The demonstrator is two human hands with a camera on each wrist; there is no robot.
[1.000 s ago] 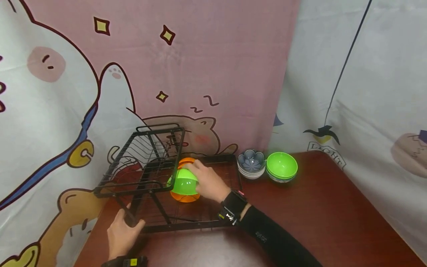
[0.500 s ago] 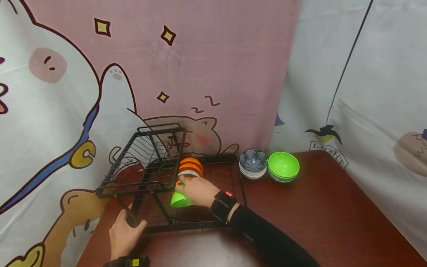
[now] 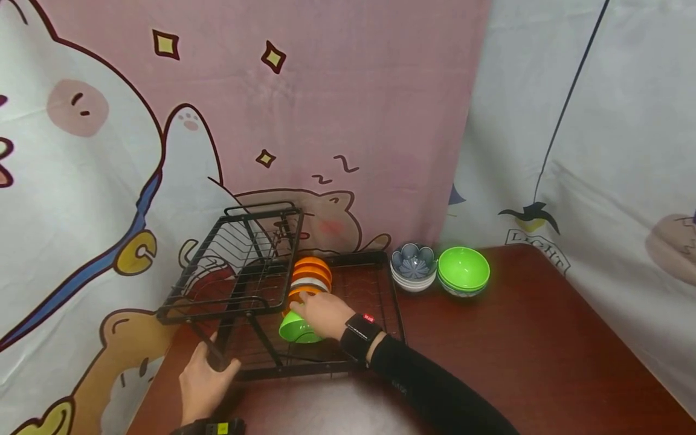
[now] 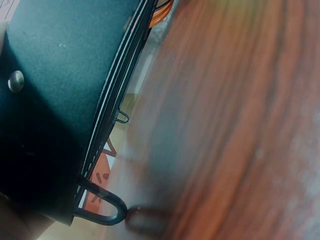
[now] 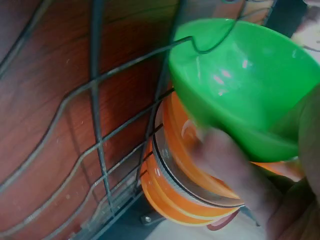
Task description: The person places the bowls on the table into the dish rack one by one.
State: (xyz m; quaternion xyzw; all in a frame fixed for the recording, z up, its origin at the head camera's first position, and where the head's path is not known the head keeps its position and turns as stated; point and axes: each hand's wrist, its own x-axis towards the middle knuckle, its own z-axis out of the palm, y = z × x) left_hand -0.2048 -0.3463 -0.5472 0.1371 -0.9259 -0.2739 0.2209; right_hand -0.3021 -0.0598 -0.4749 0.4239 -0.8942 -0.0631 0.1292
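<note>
My right hand (image 3: 326, 315) pinches the rim of a green bowl (image 3: 296, 330) inside a black wire dish rack (image 3: 310, 367). In the right wrist view the green bowl (image 5: 240, 85) leans on its side against the wires, its hollow showing, and my fingers overlap its lower edge. Tipped in a row behind it stand several orange bowls (image 3: 311, 266) and a white bowl (image 3: 310, 281). At the rack's front left corner my left hand (image 3: 203, 385) grips the dark frame. The left wrist view shows the rack's dark side panel (image 4: 75, 70) close up.
To the right of the rack stand a stack of white bowls with a flower-shaped grey bowl (image 3: 412, 266) on top and another stack topped by a green bowl (image 3: 463, 269). The rack's raised upper tier (image 3: 228, 308) overhangs its left side. A printed cloth (image 3: 380, 109) hangs behind.
My right hand has drawn the green bowl toward the rack's front and tilted it, uncovering the orange and white bowls behind. The left hand has kept its grip on the frame.
</note>
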